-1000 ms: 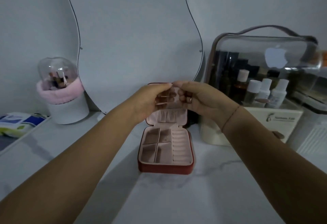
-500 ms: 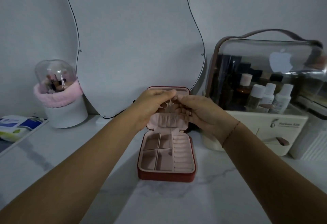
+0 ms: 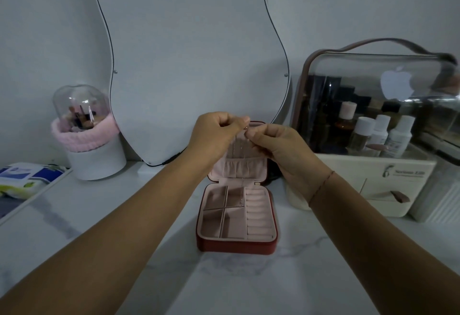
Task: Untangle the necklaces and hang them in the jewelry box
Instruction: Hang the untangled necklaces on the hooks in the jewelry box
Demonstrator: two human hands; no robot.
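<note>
At the lid's top edge: left hand (image 3: 219,130) and right hand (image 3: 271,140) each pinch the necklace (image 3: 245,128) near its clasp, fingertips almost touching.
Necklace: a fine chain hanging down inside the upright lid (image 3: 239,170) of the open jewelry box (image 3: 236,242).
Handling: likely very light, limp and quick to snag or kink; best held at the clasp end.
</note>
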